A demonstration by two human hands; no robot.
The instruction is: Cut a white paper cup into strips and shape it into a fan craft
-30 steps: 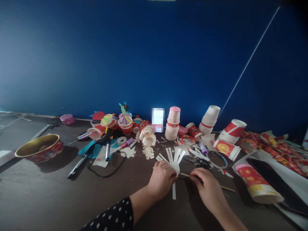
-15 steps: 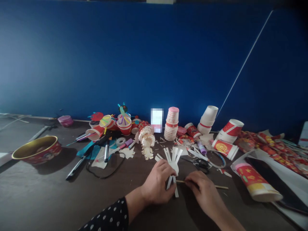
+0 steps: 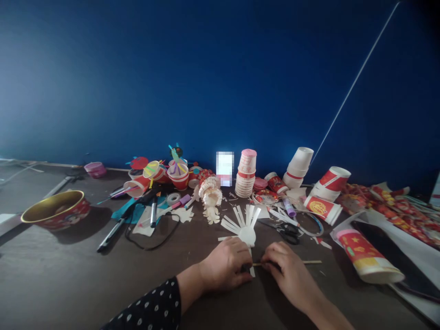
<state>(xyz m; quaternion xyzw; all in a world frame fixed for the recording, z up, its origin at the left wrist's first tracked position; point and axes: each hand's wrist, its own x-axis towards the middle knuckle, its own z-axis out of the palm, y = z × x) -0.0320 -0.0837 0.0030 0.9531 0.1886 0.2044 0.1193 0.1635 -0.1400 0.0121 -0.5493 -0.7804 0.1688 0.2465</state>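
Note:
A white paper cut-out (image 3: pixel 247 235), with a round middle and strips fanning outward, lies on the dark table in front of me. My left hand (image 3: pixel 227 262) is closed over its lower strips; one strip pokes out below the fingers. Between the fingertips of my right hand (image 3: pixel 288 271) is a thin wooden stick (image 3: pixel 312 262). The stick lies level across the lower strip, its left end reaching my left fingers, which partly hide it. Black scissors (image 3: pixel 289 233) rest just beyond my right hand.
A gold-rimmed bowl (image 3: pixel 55 220) stands at left, near a craft knife (image 3: pixel 110 236) and markers. Stacked paper cups (image 3: pixel 245 176) and decorated cups (image 3: pixel 178 176) line the back. At right, a red cup (image 3: pixel 364 254) lies beside a dark phone (image 3: pixel 395 256). Paper scraps are scattered between.
My left hand has slid down from the round middle to the lower strips, uncovering more of the cut-out. My right hand and the stick have shifted only slightly.

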